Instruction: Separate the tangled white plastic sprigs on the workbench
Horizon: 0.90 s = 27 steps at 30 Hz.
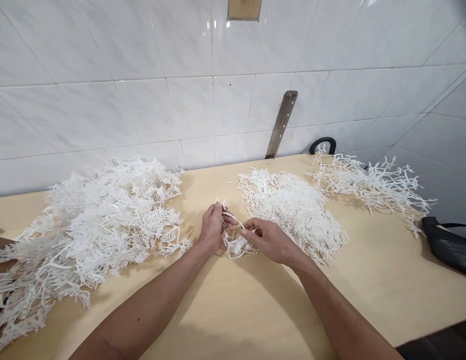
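Between my hands is a white branching plastic strand (231, 216), thin and curved like a moulding runner. My left hand (212, 226) is closed round one end of it, thumb up. The thumb and fingers of my right hand (268, 239) pinch its other end. Just below, a small tangle of white strands (238, 247) lies on the table, partly hidden by my hands. To the right of my hands is a heap of short, thin white pieces (289, 205). A larger, fluffier heap of white branched pieces (116, 220) spreads out on the left.
On the wooden table (202, 320), white branched runners (368, 182) lie at the back right, near a black curved handle (323, 142). A metal strip with holes (281, 125) leans against the tiled wall (138, 110). A black object (448, 247) stands at the right edge.
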Motion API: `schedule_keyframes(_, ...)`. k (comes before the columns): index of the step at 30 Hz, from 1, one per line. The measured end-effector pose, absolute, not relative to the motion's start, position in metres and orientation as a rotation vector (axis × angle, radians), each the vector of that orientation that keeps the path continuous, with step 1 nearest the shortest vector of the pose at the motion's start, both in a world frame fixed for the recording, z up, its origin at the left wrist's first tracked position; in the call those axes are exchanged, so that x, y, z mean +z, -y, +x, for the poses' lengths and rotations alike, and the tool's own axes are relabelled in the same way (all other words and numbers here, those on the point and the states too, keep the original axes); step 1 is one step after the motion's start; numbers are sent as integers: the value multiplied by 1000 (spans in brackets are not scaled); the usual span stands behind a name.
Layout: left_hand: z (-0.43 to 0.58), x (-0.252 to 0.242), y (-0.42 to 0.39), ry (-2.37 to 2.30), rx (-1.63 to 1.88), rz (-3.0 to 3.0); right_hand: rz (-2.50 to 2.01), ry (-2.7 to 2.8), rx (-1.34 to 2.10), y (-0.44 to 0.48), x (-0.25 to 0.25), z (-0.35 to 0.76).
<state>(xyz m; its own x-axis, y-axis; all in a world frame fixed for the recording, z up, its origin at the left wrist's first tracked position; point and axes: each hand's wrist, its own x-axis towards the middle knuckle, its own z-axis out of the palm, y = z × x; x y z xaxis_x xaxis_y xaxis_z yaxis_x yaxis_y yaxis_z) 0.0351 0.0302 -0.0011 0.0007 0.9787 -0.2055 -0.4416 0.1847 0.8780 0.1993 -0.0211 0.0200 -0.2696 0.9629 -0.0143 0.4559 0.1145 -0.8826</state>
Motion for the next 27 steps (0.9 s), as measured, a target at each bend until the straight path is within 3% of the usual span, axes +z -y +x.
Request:
schedule_keyframes(9, 33, 3, -30, -888, 1157, 637, -1288, 1223, 1519, 13, 13, 201)
schedule_keyframes(27, 40, 0, -3, -1052, 1371, 1418, -1224, 958, 1375, 4, 6, 198)
